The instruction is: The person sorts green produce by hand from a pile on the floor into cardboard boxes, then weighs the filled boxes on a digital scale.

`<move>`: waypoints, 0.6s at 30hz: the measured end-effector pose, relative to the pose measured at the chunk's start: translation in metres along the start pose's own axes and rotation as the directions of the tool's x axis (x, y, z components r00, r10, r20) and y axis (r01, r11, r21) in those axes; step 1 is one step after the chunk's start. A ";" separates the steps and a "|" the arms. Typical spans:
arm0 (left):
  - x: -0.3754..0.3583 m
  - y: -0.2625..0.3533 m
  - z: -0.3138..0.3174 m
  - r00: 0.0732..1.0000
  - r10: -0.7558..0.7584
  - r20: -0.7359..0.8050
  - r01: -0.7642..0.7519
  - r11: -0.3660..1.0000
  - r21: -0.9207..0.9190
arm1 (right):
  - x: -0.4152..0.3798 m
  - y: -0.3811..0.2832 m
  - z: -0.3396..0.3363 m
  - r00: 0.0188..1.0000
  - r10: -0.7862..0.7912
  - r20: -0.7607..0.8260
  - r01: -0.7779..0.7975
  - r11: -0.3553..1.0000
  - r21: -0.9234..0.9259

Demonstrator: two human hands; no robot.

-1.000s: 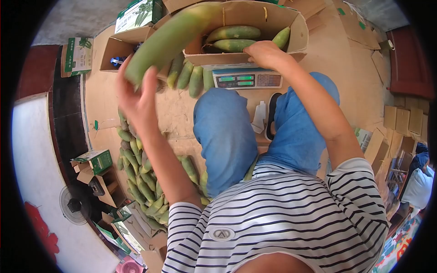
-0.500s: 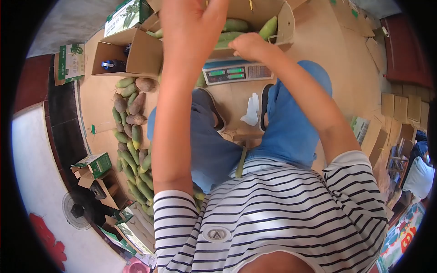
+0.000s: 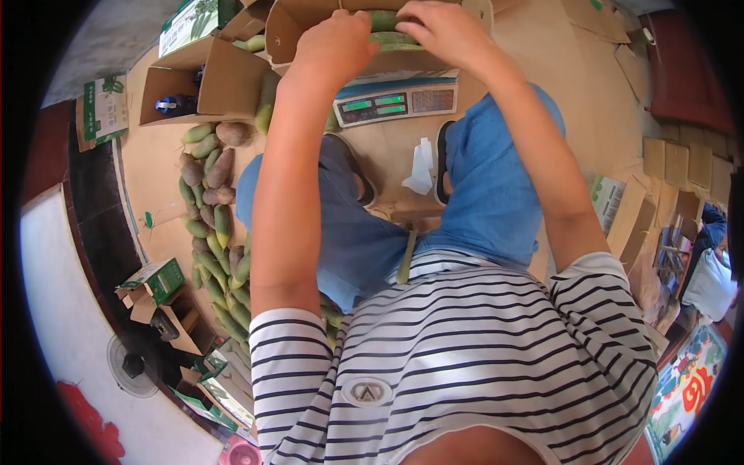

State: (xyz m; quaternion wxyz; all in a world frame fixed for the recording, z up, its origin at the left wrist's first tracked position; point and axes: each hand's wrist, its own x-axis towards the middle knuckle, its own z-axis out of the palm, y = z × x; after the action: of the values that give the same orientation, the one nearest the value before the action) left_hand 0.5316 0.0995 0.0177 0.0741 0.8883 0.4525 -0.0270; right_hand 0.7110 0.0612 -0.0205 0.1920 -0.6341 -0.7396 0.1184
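An open cardboard box (image 3: 394, 60) of long green radishes stands at the top of the head view, at a digital scale (image 3: 395, 103) with lit green displays. My left hand (image 3: 339, 48) reaches over the box's left side with its fingers curled at one end of a green radish (image 3: 383, 21). At the other end, my right hand (image 3: 446, 29) has its thumb and fingers closed around that radish. Another green radish (image 3: 393, 38) lies just below it in the box. The undersides of my left fingers are hidden.
Green and brownish radishes (image 3: 220, 225) lie heaped on the floor to my left. A smaller open carton (image 3: 232, 81) with a blue-topped bottle (image 3: 175, 104) stands beyond them. White paper (image 3: 420, 169) lies between my feet. A fan (image 3: 133, 364) is at far left, flattened cartons (image 3: 678, 161) at right.
My left hand has come down into the box, fingers curling at a radish. My right hand has shifted slightly up within the box to that radish. The view has tilted a little.
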 end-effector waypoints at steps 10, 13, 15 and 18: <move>0.010 -0.011 0.016 0.994 0.109 0.022 -0.109 0.994 0.020 | -0.152 0.118 -0.043 0.816 0.383 -0.433 -0.373 0.921 0.113; 0.011 -0.017 0.021 0.983 0.181 -0.010 -0.182 0.982 -0.052 | -0.270 0.195 -0.074 0.719 0.437 -0.540 -0.635 0.728 -0.257; 0.003 0.002 0.005 0.991 0.135 -0.003 -0.135 0.991 0.004 | -0.348 0.215 -0.085 0.575 0.511 -0.639 -0.790 0.551 -0.269; 0.004 0.008 0.003 0.990 0.138 0.030 -0.138 0.990 -0.006 | -0.449 0.221 -0.083 0.194 0.686 -0.701 -0.978 0.083 -0.189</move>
State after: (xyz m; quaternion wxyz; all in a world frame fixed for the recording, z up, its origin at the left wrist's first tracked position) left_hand 0.5411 0.0978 0.0151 0.0845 0.9168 0.3888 -0.0346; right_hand 0.9997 -0.3493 -0.0984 0.0240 -0.9727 -0.1370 -0.1858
